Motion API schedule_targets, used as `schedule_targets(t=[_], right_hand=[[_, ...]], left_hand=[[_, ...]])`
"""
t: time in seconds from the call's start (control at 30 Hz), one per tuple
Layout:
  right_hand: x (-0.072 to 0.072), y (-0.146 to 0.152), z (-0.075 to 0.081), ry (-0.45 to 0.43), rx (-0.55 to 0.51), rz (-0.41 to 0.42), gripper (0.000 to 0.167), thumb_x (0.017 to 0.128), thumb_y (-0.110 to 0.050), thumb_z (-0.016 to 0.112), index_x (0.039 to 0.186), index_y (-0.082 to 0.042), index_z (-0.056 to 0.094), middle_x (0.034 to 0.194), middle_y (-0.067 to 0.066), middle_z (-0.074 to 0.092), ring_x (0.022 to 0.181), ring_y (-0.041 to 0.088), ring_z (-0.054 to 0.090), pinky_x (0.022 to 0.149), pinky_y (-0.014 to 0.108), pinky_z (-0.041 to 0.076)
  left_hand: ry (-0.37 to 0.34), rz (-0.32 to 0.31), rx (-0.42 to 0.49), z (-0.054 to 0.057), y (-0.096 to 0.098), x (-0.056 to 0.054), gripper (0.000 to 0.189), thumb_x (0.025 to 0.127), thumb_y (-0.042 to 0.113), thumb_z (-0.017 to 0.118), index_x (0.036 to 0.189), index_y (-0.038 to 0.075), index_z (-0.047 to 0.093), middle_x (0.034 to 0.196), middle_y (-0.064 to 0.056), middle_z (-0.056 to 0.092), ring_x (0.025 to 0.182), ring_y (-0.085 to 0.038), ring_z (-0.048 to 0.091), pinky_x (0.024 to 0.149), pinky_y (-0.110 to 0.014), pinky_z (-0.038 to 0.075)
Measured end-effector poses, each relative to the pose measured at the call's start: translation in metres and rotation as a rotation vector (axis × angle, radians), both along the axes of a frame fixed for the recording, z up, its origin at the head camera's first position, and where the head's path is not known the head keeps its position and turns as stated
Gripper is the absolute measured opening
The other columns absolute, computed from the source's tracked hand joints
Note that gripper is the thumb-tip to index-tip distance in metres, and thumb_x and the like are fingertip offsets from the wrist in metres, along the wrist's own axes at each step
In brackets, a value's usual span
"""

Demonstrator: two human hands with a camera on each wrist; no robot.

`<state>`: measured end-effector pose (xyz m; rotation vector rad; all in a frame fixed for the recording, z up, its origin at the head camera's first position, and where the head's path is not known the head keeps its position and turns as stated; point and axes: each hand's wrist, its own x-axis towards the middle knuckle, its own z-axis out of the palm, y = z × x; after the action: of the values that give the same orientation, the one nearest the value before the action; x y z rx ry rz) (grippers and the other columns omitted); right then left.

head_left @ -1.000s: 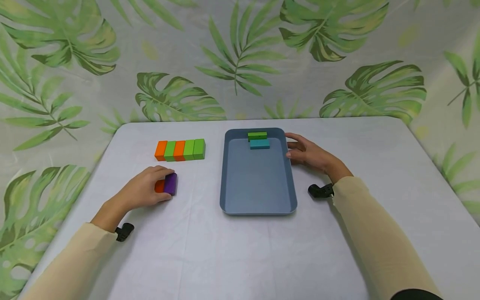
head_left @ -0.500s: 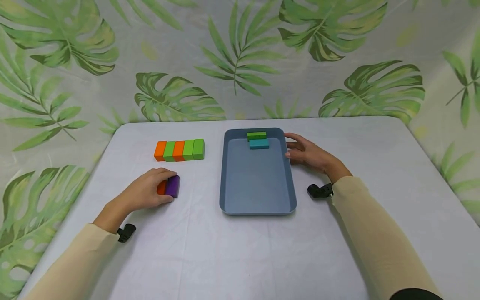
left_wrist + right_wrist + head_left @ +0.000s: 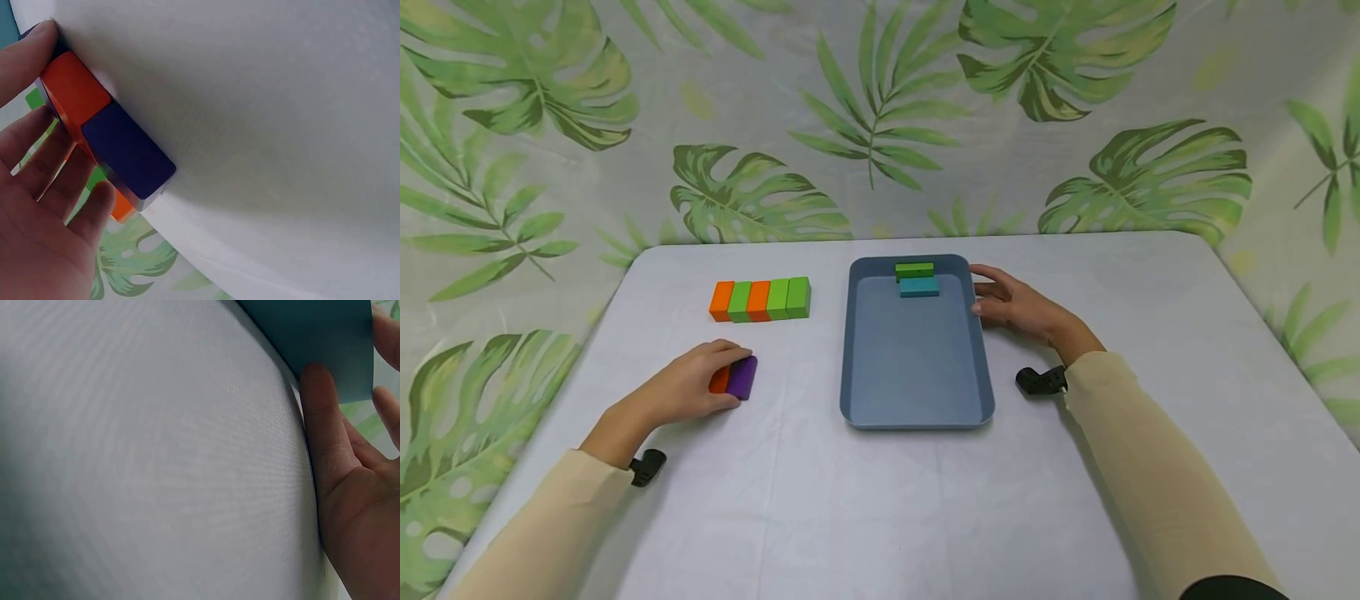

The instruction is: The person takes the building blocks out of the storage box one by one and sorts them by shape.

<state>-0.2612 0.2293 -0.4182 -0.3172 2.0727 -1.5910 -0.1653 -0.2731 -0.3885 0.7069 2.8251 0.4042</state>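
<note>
My left hand (image 3: pixel 688 383) pinches a purple block (image 3: pixel 742 378) between thumb and fingers, left of the grey-blue tray (image 3: pixel 917 358). Directly beside that block, partly under the hand, is an orange block (image 3: pixel 719 380). The left wrist view shows this orange block (image 3: pixel 76 87) between the pinched block, mostly hidden by the thumb, and a second dark purple block (image 3: pixel 129 150). At the tray's right side, my right hand (image 3: pixel 1026 310) touches the outer wall with its thumb and fingertips, fingers fairly straight. A green block (image 3: pixel 914 270) and a teal block (image 3: pixel 919 287) lie inside the tray's far end.
Behind the left hand stands a row of several orange and green blocks (image 3: pixel 760 300), side by side. A white cloth (image 3: pixel 880 508) covers the table, and a leaf-patterned sheet (image 3: pixel 910 200) hangs at its far edge. A black wrist camera (image 3: pixel 1041 382) sticks out below the right wrist.
The left hand and the purple block have shifted slightly toward the near edge, and the block has turned to a slight slant. The right hand and the tray have stayed in place.
</note>
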Motion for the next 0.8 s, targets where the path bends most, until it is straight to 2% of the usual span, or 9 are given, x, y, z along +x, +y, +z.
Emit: schedule_targets(t=[0.8], right_hand=[[-0.0023, 0.0011, -0.0023, 0.005, 0.000, 0.003, 0.081, 0.099, -0.017, 0.060, 0.161, -0.024, 0.008, 0.165, 0.017, 0.020, 0.148, 0.039, 0.033, 0.119, 0.058, 0.031]], left_hand=[[0.054, -0.042, -0.020, 0.0093, 0.0027, 0.0061, 0.059, 0.078, 0.022, 0.082, 0.131, 0.007, 0.062, 0.133, -0.017, 0.059, 0.123, -0.038, 0.054, 0.104, -0.057, 0.047]])
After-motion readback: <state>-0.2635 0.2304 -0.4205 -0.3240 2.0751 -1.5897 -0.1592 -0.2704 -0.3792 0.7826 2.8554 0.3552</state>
